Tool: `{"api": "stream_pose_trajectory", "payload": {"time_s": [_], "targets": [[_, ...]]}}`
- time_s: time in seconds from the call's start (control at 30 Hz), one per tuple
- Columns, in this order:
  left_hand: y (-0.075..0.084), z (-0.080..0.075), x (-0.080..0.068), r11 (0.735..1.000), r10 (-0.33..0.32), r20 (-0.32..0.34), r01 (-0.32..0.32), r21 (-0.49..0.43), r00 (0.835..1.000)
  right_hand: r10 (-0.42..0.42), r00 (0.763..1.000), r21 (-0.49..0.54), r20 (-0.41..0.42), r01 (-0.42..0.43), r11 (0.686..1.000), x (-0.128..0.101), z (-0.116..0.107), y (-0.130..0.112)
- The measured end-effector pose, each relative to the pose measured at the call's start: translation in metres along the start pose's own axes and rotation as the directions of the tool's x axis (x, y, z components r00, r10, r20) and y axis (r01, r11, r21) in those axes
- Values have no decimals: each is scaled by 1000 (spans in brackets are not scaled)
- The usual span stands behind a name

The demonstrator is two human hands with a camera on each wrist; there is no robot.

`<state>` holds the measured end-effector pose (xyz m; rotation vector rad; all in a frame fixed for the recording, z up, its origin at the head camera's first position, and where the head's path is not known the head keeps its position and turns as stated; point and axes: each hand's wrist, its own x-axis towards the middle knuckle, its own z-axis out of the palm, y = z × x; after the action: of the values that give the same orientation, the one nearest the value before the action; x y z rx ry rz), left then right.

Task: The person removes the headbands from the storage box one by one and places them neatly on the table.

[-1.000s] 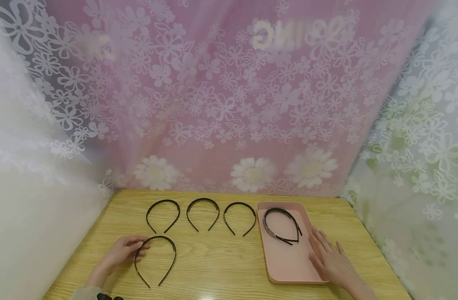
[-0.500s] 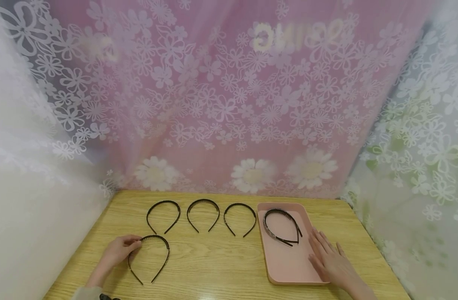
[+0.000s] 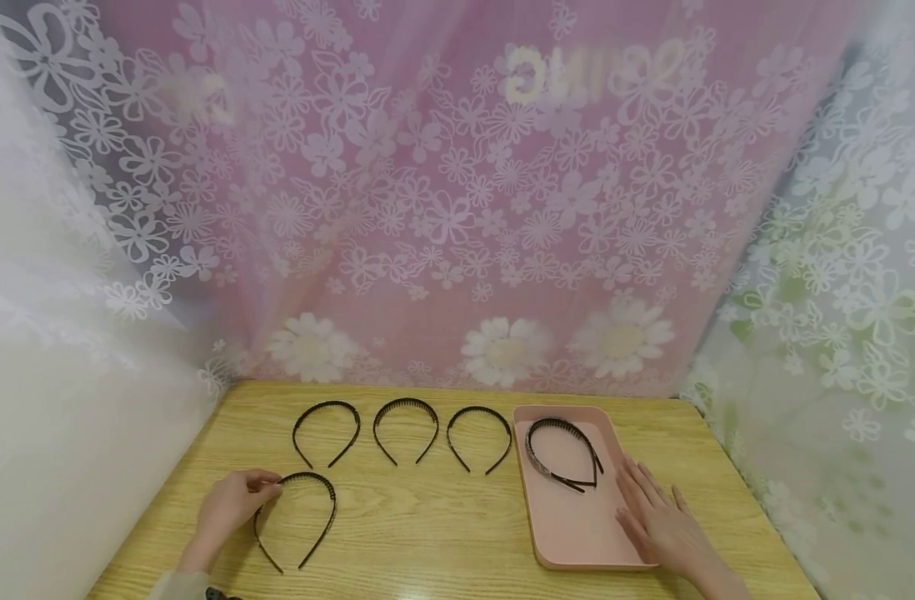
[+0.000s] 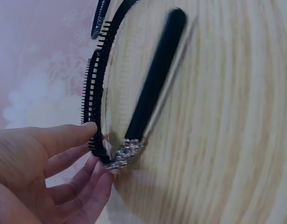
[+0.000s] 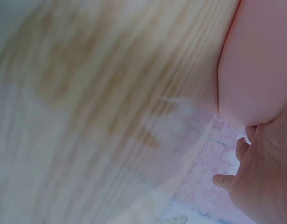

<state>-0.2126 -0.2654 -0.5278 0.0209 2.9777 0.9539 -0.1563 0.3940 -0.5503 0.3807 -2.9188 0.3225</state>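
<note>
My left hand (image 3: 236, 503) pinches a black toothed headband (image 3: 333, 492) on its left side, thumb and fingers around the band. The left wrist view shows this headband (image 4: 156, 77) with comb teeth, a sparkly silver section and a smooth dark end close over the wood. My right hand (image 3: 663, 515) lies with straight fingers along the right rim of a pink tray (image 3: 577, 542). In the right wrist view the right hand (image 5: 267, 172) sits against the tray wall (image 5: 255, 60). Black headbands (image 3: 531, 446), overlapping each other, lie in the tray's far half.
Three black headbands, the left one (image 3: 296, 417), the middle one (image 3: 377, 421) and the right one (image 3: 509, 429), lie in a row at the back of the wooden table (image 3: 427, 533). A floral pink curtain (image 3: 427, 208) hangs behind, with pale sheets at both sides.
My left hand has drawn the pinched headband a little to the left, mostly in the first half second. My right hand and the tray have stayed put.
</note>
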Motion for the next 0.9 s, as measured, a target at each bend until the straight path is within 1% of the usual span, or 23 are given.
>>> {"api": "stream_pose_trajectory", "payload": {"time_s": [0.1,0.23,0.33,0.4,0.47,0.53,0.63,0.77,0.9], "targets": [[-1,2,1,1000,12,-4,-12,4,1000,7,1000,0,8,-7,1000,0,-1,-1],[-2,3,2,1000,5,-11,-5,14,1000,22,999,3,35,-22,1000,1,-3,-2],[0,2,3,1000,-15,-33,15,-7,999,24,999,4,40,-24,1000,1,-3,-3],[3,0,4,1000,-11,-55,9,-30,998,17,1000,0,26,-17,1000,1,-3,-3],[7,-2,5,998,9,-74,-14,-58,997,9,1000,-7,10,-8,1000,1,-2,-2],[12,-3,6,995,47,-94,-55,-83,994,0,1000,-12,-3,0,1000,0,-1,-1],[19,-2,6,986,101,-141,-118,-118,985,-5,1000,-15,-11,5,1000,0,-1,0],[30,3,9,965,150,-210,-189,-183,966,15,1000,-5,17,-15,1000,1,0,1],[44,8,14,936,166,-235,-228,-267,958,29,999,3,40,-29,1000,2,-2,-1]]}}
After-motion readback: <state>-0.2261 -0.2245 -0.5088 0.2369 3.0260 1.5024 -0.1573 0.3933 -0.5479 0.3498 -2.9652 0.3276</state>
